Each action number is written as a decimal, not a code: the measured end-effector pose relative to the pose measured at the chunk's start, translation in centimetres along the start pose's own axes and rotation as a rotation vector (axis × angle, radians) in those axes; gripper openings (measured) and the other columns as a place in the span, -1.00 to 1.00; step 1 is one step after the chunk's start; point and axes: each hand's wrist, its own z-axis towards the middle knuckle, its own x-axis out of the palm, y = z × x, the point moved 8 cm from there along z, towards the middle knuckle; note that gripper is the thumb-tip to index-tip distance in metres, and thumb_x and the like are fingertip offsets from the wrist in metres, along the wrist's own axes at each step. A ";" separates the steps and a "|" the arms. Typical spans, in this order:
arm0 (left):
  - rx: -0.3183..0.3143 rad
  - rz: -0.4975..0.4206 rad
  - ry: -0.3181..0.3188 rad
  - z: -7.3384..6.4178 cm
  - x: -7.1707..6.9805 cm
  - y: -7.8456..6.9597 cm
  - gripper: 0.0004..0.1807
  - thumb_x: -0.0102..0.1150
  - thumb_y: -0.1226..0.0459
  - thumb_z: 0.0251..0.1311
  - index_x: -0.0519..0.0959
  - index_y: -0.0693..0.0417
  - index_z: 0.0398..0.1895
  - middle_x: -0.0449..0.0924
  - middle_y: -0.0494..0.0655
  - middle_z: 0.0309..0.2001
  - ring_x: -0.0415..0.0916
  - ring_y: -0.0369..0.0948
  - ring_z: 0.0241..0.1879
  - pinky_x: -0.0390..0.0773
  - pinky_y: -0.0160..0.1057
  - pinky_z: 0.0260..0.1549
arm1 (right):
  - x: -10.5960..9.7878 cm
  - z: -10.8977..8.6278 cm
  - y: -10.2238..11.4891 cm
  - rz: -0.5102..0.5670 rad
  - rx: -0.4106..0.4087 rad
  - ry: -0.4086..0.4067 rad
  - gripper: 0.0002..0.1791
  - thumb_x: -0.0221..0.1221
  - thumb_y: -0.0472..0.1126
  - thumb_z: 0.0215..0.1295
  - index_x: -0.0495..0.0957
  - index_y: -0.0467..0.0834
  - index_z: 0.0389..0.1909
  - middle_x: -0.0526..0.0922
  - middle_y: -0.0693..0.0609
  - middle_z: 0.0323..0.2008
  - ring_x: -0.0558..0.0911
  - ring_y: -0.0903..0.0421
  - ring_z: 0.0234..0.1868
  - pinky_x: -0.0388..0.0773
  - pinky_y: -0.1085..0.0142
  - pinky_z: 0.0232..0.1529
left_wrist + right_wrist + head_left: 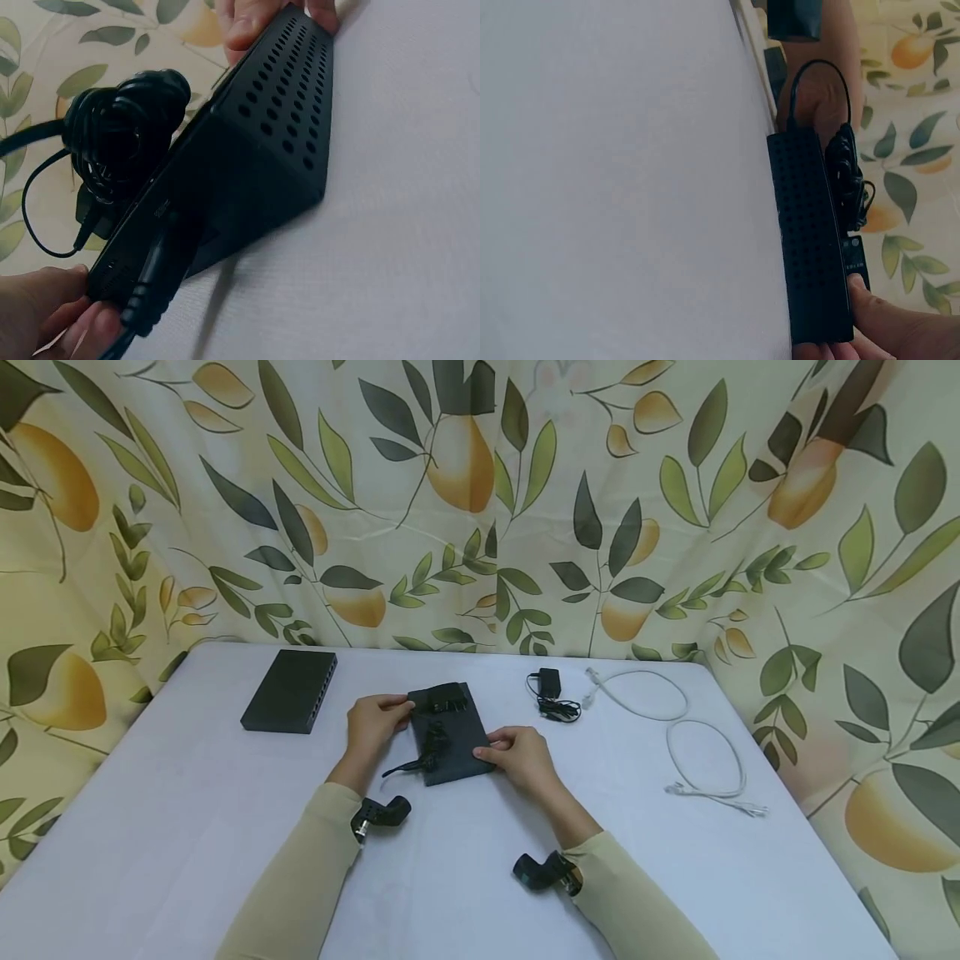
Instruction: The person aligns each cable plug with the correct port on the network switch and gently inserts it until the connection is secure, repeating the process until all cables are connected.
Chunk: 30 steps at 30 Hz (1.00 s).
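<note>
A flat black box [465, 739] with rows of round holes along its side [281, 97] lies between both hands. My left hand [371, 727] pinches its left edge near the far corner, thumb on top. Toward the near right corner my right hand [525, 760] grips the other edge, thumb on top and fingertips beneath. On the box sit a black power adapter [446, 697] and its bundled black cord [124, 127]. One cord end, a ribbed black plug [154, 277], meets the side of the box by the left hand.
To the left lies a larger black network switch [288, 691] with a row of ports. At the back right is another black power adapter [550, 682] with a bundled cord. Two white network cables [660, 672] lie looped on the right of the white-covered table [187, 827].
</note>
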 end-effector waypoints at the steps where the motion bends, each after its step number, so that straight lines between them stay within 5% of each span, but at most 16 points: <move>1: -0.005 -0.004 0.012 0.0 0.1 0.0 -0.69 0.29 0.24 0.27 0.67 0.16 0.03 0.71 0.13 -0.09 0.68 -0.23 -0.27 0.68 -0.43 -0.34 | 0.1 -0.1 0.0 0.011 0.000 0.000 -0.66 0.45 -0.16 0.08 0.69 -0.25 -0.15 0.71 0.03 -0.52 0.58 0.21 -0.61 0.48 0.43 -0.56; 18: -0.003 -0.034 0.204 0.3 1.6 0.1 -0.63 0.09 0.29 0.41 0.53 0.09 0.25 0.59 0.12 0.11 0.63 -0.04 0.04 0.68 -0.32 -0.10 | 1.3 -1.2 0.1 0.106 0.031 0.014 -0.69 0.44 -0.24 0.09 0.64 -0.32 -0.20 0.72 -0.01 -0.51 0.62 0.21 -0.67 0.65 0.37 -0.55; 30: -0.047 -0.081 0.289 0.2 1.6 0.0 -0.53 0.19 0.41 0.30 0.49 0.12 0.29 0.58 0.15 0.07 0.63 -0.21 -0.13 0.70 -0.31 -0.17 | 1.3 -1.6 0.2 0.146 0.039 0.006 -0.70 0.43 -0.26 0.10 0.64 -0.35 -0.21 0.72 -0.02 -0.50 0.63 0.21 -0.67 0.67 0.35 -0.53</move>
